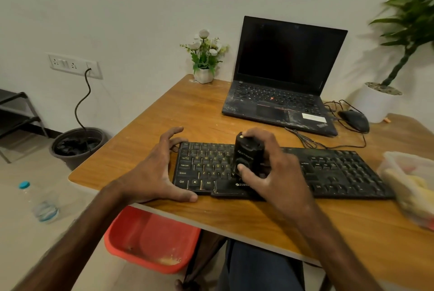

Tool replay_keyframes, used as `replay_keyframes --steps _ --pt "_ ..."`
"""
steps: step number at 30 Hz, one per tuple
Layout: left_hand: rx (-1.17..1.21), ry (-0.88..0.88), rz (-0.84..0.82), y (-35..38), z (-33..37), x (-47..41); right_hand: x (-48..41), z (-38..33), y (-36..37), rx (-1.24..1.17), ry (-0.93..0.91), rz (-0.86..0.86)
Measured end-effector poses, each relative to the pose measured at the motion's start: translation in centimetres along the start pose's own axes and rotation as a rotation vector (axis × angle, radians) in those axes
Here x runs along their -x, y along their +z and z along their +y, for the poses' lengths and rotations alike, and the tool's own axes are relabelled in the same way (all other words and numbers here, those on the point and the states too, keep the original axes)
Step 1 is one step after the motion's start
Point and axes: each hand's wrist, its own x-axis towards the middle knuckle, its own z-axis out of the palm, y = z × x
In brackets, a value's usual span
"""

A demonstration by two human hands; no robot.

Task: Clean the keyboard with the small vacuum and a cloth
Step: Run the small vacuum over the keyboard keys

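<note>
A black keyboard (pixel 333 173) lies across the near part of the wooden table (pixel 187 112). My right hand (pixel 270 168) grips a small black vacuum (pixel 247 154) that stands upright on the keys left of the keyboard's middle, thumb on its lower front. My left hand (pixel 155 170) clasps the keyboard's left end, thumb along the front edge and fingers curled over the top left corner. No cloth is clearly visible.
An open dusty laptop (pixel 281 83) and a wired mouse (pixel 354 120) sit behind the keyboard. A flower pot (pixel 204 65) stands at the back corner. A clear container (pixel 413 185) sits at the right edge. A red tub (pixel 150 239), a bottle (pixel 40 203) and a dark bin (pixel 75 145) are on the floor.
</note>
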Motion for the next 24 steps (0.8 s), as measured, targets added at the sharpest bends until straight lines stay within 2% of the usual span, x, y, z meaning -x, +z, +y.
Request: replay_keyframes --steps 4,6,9,11,17,20,22,24 --pt "0.014 -0.001 -0.009 0.0 0.0 0.1 -0.4 2.6 -3.2 0.113 0.134 0.156" --pt "0.019 -0.006 -0.007 0.0 0.0 0.1 0.0 3.3 -3.9 0.092 0.177 0.210" --pt "0.028 -0.007 -0.002 0.1 0.2 0.2 1.7 1.9 -3.2 -0.050 0.104 0.100" --pt "0.046 -0.007 -0.004 0.0 0.2 0.2 2.6 1.4 -2.8 -0.053 0.045 0.049" --pt "0.062 -0.009 -0.016 0.1 0.2 0.1 1.7 3.4 -5.1 -0.001 0.151 0.212" --pt "0.063 -0.006 -0.026 0.0 0.1 0.1 2.9 1.9 -4.2 -0.124 0.096 0.115" --pt "0.073 -0.012 -0.031 -0.1 0.1 0.1 3.6 1.8 -3.9 -0.051 0.023 0.049" --pt "0.073 -0.014 -0.028 -0.1 0.1 0.1 3.2 2.8 -4.9 0.008 0.070 0.096"
